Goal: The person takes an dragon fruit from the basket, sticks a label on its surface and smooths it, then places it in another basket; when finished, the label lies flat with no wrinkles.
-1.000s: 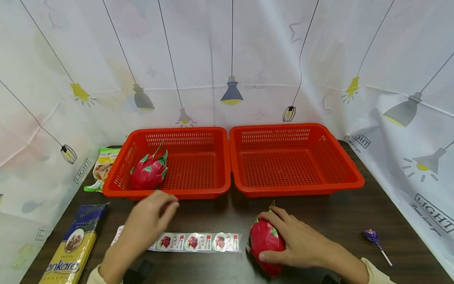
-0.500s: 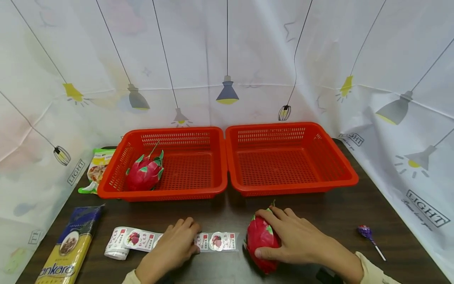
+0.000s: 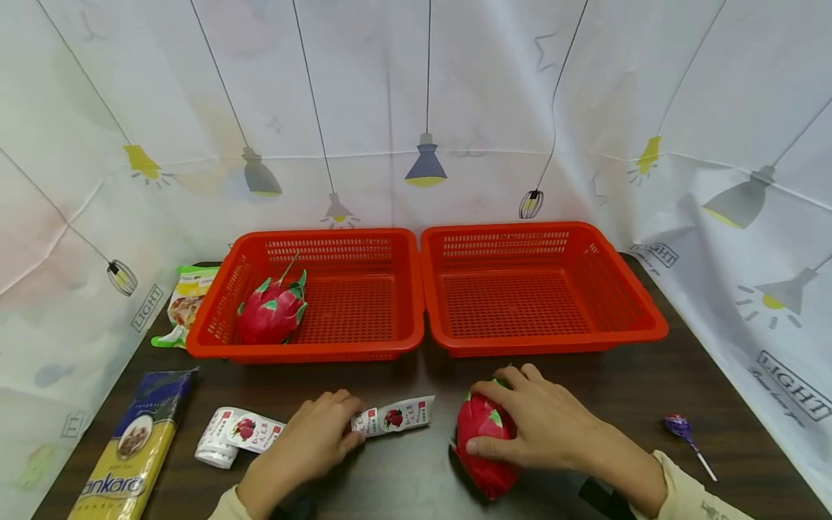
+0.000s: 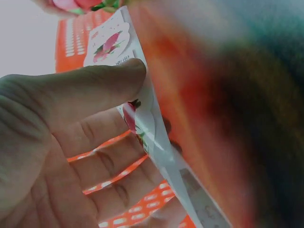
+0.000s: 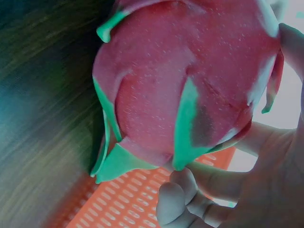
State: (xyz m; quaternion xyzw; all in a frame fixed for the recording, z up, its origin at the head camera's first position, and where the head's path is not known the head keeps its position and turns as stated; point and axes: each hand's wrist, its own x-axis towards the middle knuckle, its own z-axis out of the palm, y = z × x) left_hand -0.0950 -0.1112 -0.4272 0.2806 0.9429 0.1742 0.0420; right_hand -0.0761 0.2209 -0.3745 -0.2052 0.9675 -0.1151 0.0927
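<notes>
My left hand (image 3: 312,438) pinches a strip of stickers (image 3: 398,417) printed with dragon fruits. In the left wrist view the thumb lies on the printed face of the strip (image 4: 111,42), with fingers behind it. The strip's free end points right, its edge tipped up. The other end runs left to a sticker roll (image 3: 217,442) on the table. My right hand (image 3: 546,426) grips a red dragon fruit (image 3: 479,440), thumb on the near side and fingers over the far side. Its green-tipped scales show in the right wrist view.
Two red plastic baskets (image 3: 546,344) stand side by side at the back; the left basket (image 3: 312,352) holds another dragon fruit (image 3: 269,314). A yellow-blue pasta packet (image 3: 133,448) and a green-white bag (image 3: 188,303) lie left. A lollipop (image 3: 682,431) lies right.
My left hand came down from near the left basket onto the sticker strip, and the strip's free end has since lifted and tilted. My right hand stays on the dragon fruit.
</notes>
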